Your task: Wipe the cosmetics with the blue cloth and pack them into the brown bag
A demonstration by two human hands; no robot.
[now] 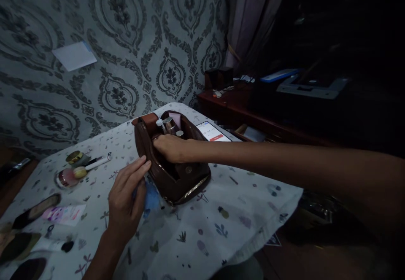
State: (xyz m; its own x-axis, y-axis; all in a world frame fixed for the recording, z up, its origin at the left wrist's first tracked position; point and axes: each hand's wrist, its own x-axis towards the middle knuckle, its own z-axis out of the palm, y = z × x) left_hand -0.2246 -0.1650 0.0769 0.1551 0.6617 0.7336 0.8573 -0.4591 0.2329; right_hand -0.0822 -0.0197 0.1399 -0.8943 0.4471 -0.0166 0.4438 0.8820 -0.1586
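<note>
A brown leather cosmetic bag (177, 179) stands open on a table covered with a white patterned cloth (202, 229). Several small bottles and tubes (169, 125) stick up inside it. My right hand (172, 147) reaches into the bag's opening, fingers curled down inside and hidden. My left hand (126, 200) rests against the bag's left side with fingers together, over a blue object (152, 197) lying on the cloth.
A phone (212, 131) with a lit screen lies behind the bag. At the left lie a gold-lidded jar (74, 157), a pink compact (66, 178), a white-handled brush (91, 166), a pink sachet (65, 214) and dark brushes (34, 210). A dark desk (253, 111) stands at right.
</note>
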